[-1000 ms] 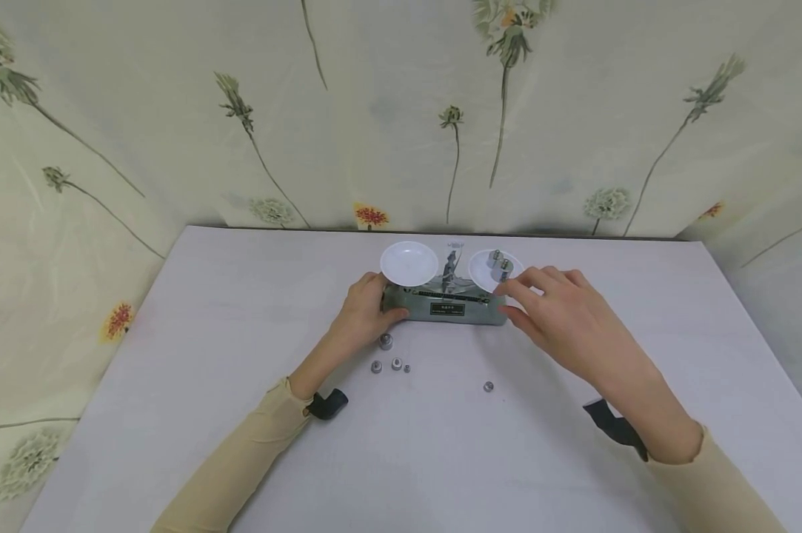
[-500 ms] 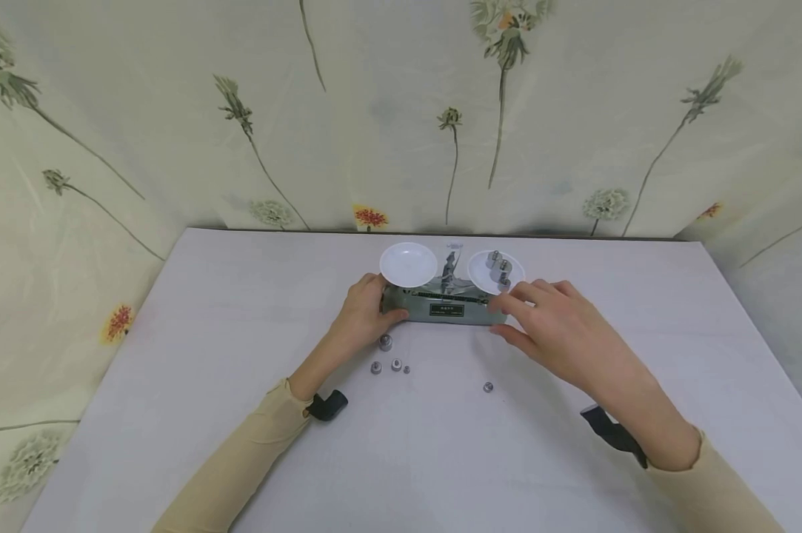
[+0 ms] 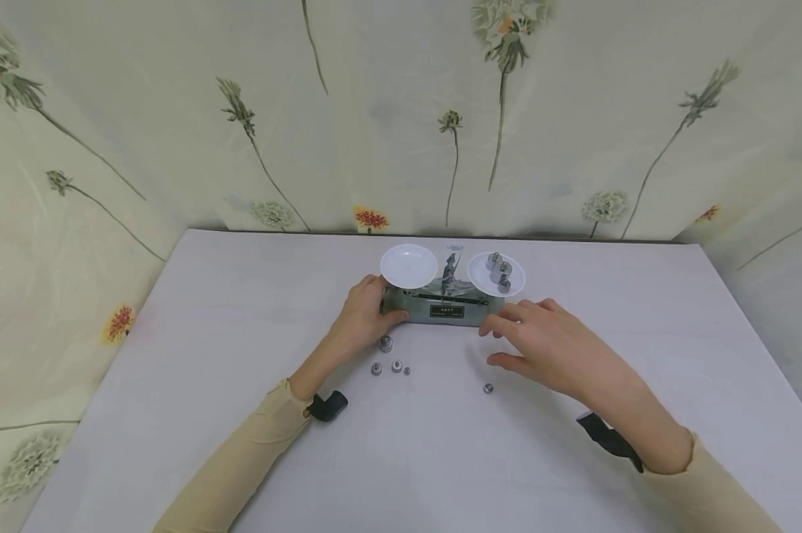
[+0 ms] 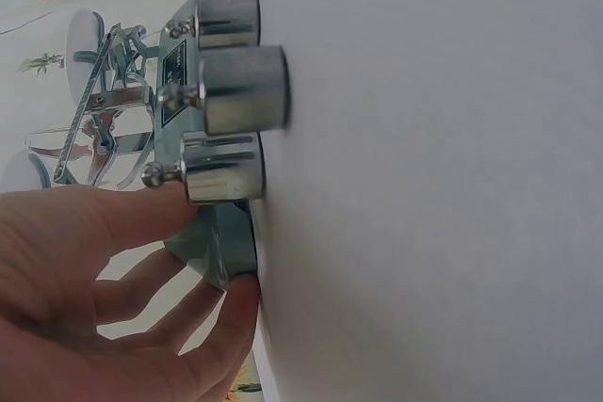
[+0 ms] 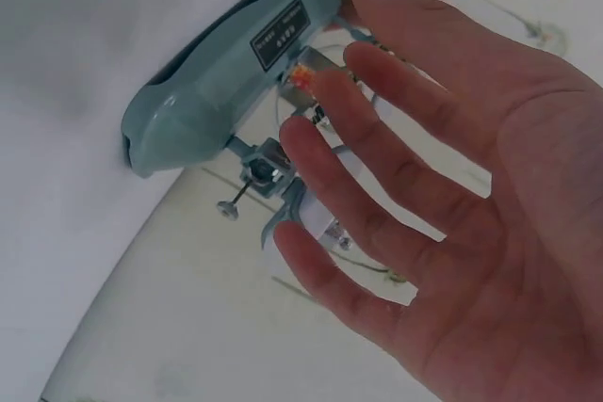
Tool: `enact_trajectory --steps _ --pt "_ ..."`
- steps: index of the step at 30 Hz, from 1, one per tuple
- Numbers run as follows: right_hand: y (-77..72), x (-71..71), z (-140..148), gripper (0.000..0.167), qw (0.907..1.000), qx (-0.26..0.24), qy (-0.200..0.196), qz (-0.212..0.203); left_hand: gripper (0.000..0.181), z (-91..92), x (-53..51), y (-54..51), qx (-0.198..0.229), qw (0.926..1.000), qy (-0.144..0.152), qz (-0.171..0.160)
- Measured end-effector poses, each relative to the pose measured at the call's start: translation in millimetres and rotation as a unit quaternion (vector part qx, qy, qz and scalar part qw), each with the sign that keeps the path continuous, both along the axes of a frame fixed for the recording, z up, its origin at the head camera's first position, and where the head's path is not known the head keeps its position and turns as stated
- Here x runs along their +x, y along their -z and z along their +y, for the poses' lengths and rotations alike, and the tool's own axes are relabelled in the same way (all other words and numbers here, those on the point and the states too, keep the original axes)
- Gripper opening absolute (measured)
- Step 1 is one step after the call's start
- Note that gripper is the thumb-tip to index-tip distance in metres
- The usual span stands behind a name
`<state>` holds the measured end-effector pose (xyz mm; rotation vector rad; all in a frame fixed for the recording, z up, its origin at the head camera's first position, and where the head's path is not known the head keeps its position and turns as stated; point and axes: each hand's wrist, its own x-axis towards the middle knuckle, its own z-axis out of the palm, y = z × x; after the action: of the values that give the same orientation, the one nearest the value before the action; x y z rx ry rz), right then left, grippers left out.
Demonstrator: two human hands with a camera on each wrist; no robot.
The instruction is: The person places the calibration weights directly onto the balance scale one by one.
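Here, the left grip (image 3: 363,307) clasps the balance (image 3: 447,311) by its left end; the relaxed right grip (image 3: 547,344) hovers near its right.

Our left hand (image 3: 366,307) grips, its thumb (image 4: 141,216) set apart from bent fingers (image 4: 231,325), our left arm (image 3: 241,455) slanting inward. Our right hand (image 3: 543,344) hangs in the air, back uppermost, its fingers relaxed and spread (the right wrist view catches our palm (image 5: 513,280)).
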<state>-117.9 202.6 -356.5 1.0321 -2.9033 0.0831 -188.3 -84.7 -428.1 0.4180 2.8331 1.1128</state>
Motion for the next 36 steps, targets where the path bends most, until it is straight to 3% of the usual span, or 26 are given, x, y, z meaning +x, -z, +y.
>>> enact_trajectory --steps 9,15,29,36 --pt "4.5 0.9 1.3 0.036 0.9999 -0.003 -0.015 0.000 0.062 -0.7 -3.2 0.6 0.000 1.0000 0.007 0.005" --pt "6.9 -1.8 0.9 0.039 0.9990 -0.010 -0.026 -0.036 0.062 -2.0 -7.3 -2.8 -0.003 0.9999 0.010 0.012" --pt "18.4 2.0 -3.6 0.039 0.9956 -0.007 -0.043 -0.083 0.062 -1.7 -4.8 -1.1 -0.007 0.9999 0.006 -0.007" --pt "25.7 3.1 -5.1 0.043 0.9948 0.003 -0.057 -0.085 0.061 -1.8 -2.5 0.1 -0.004 0.9999 0.004 -0.012"
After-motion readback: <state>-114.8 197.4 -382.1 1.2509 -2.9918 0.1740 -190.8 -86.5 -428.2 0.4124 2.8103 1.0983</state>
